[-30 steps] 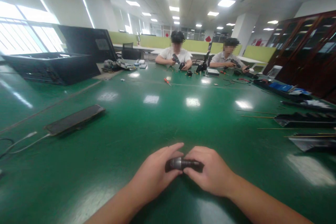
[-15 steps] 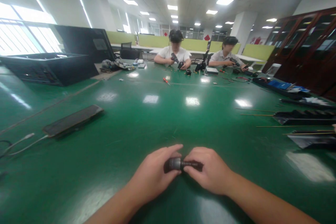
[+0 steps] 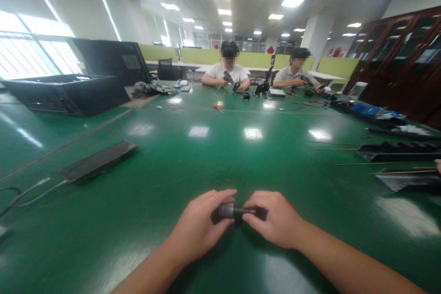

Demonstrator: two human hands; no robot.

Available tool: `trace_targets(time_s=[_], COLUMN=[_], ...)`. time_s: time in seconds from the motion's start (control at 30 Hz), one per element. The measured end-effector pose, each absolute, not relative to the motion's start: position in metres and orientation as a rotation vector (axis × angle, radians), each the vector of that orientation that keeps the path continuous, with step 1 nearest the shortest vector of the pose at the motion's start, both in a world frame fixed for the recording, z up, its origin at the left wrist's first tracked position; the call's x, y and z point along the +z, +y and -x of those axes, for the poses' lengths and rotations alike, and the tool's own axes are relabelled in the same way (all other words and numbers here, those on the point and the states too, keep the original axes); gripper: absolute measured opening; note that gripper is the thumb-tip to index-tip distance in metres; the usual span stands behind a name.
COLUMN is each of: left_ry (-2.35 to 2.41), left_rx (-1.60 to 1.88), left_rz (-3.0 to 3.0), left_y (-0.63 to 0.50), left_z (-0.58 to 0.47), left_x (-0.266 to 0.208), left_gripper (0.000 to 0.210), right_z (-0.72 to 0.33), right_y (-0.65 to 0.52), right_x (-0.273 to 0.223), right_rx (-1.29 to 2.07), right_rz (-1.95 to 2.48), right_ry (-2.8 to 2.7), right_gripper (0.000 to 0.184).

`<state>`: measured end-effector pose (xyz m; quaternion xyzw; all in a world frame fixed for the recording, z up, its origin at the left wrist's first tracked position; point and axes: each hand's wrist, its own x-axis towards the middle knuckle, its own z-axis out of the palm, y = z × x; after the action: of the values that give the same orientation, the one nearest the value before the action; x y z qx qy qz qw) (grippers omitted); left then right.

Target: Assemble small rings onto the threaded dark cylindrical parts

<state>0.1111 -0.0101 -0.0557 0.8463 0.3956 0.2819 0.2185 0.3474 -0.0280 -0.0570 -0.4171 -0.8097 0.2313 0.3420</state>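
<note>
Near the front of the green table, my left hand [image 3: 203, 218] is closed round the thick end of a small dark cylindrical tool [image 3: 226, 211], thumb below and fingers above. The tool lies sideways and has a greyish band and a narrower, ridged stem pointing right. My right hand [image 3: 274, 216] pinches the thin dark end of that stem [image 3: 248, 212] between thumb and fingers. The palms hide both ends of the tool, and its exact kind cannot be made out.
A dark flat power bank-like slab [image 3: 99, 161] with a white cable lies left. A large black case [image 3: 65, 94] stands far left. An orange screwdriver [image 3: 217, 108] lies ahead. Black trays [image 3: 399, 151] with thin rods are at right. Two people [image 3: 225, 73] work across the table [image 3: 179, 165].
My right hand's fingertips have slid slightly right along the stem, so more of its ridged part shows between my hands. The view has shifted a little.
</note>
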Motion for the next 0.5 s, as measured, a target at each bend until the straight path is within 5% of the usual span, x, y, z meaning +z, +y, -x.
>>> trace_targets(time_s=[0.5], left_ry=[1.104], left_rx=[0.844], left_rz=[-2.587], left_y=[0.004], left_z=[-0.098], left_x=[-0.048], left_gripper=[0.034], right_z=[-0.352], right_y=[-0.025], right_x=[-0.057], right_rx=[0.59], right_rz=[1.111], right_ry=[-2.064], right_gripper=[0.006])
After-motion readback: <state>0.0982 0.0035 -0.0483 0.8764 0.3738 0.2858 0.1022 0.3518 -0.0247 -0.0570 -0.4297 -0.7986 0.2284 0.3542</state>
